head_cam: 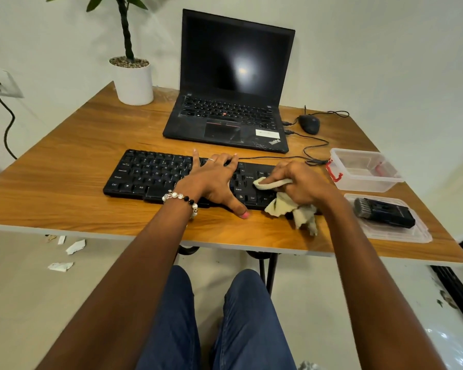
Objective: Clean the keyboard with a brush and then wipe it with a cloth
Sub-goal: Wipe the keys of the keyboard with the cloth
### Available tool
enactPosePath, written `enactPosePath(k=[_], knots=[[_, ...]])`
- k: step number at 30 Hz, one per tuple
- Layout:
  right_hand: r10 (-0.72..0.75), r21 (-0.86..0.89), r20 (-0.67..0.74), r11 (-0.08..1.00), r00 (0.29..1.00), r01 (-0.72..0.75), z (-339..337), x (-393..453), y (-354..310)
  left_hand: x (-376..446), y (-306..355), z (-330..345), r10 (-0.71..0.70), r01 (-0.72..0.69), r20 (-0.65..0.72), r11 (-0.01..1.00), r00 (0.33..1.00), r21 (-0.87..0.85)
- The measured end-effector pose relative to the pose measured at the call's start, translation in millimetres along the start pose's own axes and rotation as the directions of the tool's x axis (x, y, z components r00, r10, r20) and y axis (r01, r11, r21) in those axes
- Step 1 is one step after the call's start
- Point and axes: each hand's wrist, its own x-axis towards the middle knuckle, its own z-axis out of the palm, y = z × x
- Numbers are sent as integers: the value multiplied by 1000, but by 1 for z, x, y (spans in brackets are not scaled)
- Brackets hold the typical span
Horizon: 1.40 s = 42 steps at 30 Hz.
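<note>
left hand [214, 180] flat on keyboard [155, 174] to steady it; right hand [302, 185] grips cloth [281, 198], wiping its right end.

I see bare wood along the left edge of the brown wooden tabletop [64, 145] and its near edge. The open black laptop [225, 124] blocks the far middle, the white plant pot [134, 81] the far left corner; a clear plastic box [364, 169] and clear lid [401, 233] crowd the right edge.
</note>
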Motion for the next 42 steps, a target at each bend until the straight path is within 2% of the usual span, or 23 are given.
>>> enactPosePath(k=[2,3,7,10,15,18,24,29,33,37,42], knots=[[56,66,88,996,995,-62,-15,-5,4,0,-1,0,0,0,3,1000,1000,-6],[104,33,76,994,992,-107,-19,-5,6,1,-1,0,4,-4,2,1000,1000,-8],[284,-76,-213,949,935,-305,-14,4,3,0,0,0,10,-10,-7,1000,1000,-5],[319,-200,-254,907,913,-372,8,-1,-14,0,0,0,8,-8,-7,1000,1000,-1],[266,-239,-198,920,943,-310,18,-6,-32,0,1,1,-2,2,-9,1000,1000,4],[187,-173,-144,962,972,-211,20,1,-36,2,0,2,1,-1,-11,1000,1000,11],[136,-164,-187,972,973,-167,21,-5,-34,1,0,2,-2,2,-18,1000,1000,5],[135,-197,-82,969,987,-149,16,-14,-36,2,-1,3,-5,5,-23,1000,1000,14],[153,-208,-177,960,972,-189,26,-4,-34,3,-1,4,5,-5,-28,1000,1000,17],[94,-314,-238,934,967,-169,34,7,-37,1,0,2,2,-2,-24,1000,1000,10],[85,-248,-121,962,989,-113,27,-1,-31,0,0,2,-4,4,-21,1000,1000,3]])
